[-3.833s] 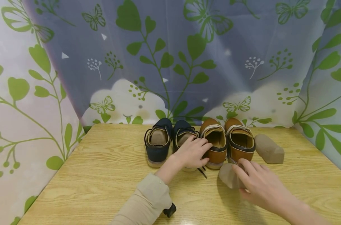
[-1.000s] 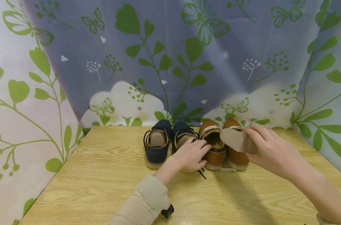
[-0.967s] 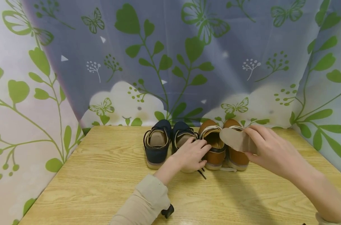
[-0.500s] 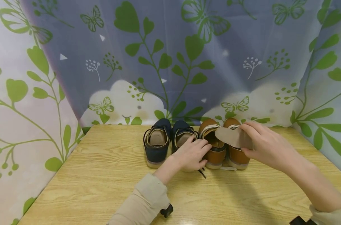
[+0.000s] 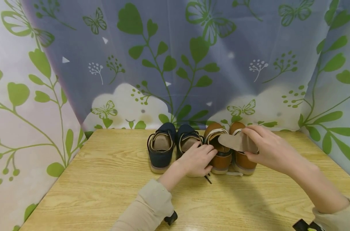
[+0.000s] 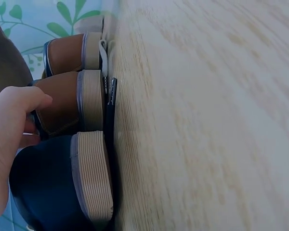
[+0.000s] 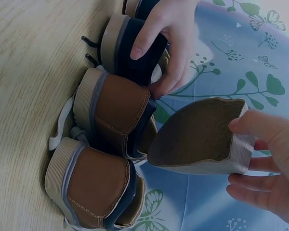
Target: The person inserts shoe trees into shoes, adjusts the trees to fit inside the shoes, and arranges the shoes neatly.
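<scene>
Two navy shoes [image 5: 162, 144] and two brown shoes [image 5: 221, 163] stand in a row, heels toward me. My right hand [image 5: 271, 147] pinches the wide end of a hollow, tan-grey shoe insert [image 7: 197, 134] between thumb and fingers. Its rounded tip points left over the left brown shoe's opening; whether it touches is unclear. My left hand [image 5: 196, 159] reaches across the right navy shoe, fingers curled over the collar of the left brown shoe [image 7: 120, 103]. Inserts fill both navy shoes. Hand and insert largely hide the right brown shoe's opening.
The shoes stand near the back of a wooden table [image 5: 111, 192], against a leaf-patterned cloth [image 5: 151, 64]. A pale lace [image 7: 62, 122] lies beside the brown heels, and black lace ends [image 5: 208, 178] lie by the navy shoe. A grey shape [image 6: 89, 23] shows beyond the brown shoes.
My right hand has lifted the insert from the table in front of the brown shoes, then shifted it slightly left toward the left brown shoe's opening. My left hand keeps its place.
</scene>
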`<state>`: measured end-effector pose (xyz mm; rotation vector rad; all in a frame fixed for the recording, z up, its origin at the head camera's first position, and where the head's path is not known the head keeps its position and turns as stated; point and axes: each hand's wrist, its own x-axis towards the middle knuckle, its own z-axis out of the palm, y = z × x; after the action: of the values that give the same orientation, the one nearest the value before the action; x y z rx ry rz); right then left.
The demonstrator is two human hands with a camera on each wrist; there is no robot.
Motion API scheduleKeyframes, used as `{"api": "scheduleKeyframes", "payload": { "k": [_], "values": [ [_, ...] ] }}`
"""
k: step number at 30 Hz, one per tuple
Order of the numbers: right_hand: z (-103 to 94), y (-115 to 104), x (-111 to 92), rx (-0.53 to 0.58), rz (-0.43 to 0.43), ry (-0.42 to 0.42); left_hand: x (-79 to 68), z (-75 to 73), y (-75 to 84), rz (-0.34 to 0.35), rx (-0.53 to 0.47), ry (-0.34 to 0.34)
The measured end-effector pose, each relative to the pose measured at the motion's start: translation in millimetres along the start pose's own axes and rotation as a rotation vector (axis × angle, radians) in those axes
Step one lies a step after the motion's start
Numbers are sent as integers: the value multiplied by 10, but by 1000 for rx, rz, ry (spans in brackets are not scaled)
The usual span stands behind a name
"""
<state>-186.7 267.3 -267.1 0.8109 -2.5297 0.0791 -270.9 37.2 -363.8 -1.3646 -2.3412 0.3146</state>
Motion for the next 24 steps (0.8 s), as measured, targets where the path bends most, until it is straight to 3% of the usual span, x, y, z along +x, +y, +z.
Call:
{"api": "scheduleKeyframes", "payload": {
  "k": [10, 24],
  "values": [
    [23, -35, 96, 48, 68, -147, -21, 5, 13, -1, 18, 26],
    [117, -37, 284, 54, 13, -156, -34, 26, 17, -4, 31, 50]
  ]
}}
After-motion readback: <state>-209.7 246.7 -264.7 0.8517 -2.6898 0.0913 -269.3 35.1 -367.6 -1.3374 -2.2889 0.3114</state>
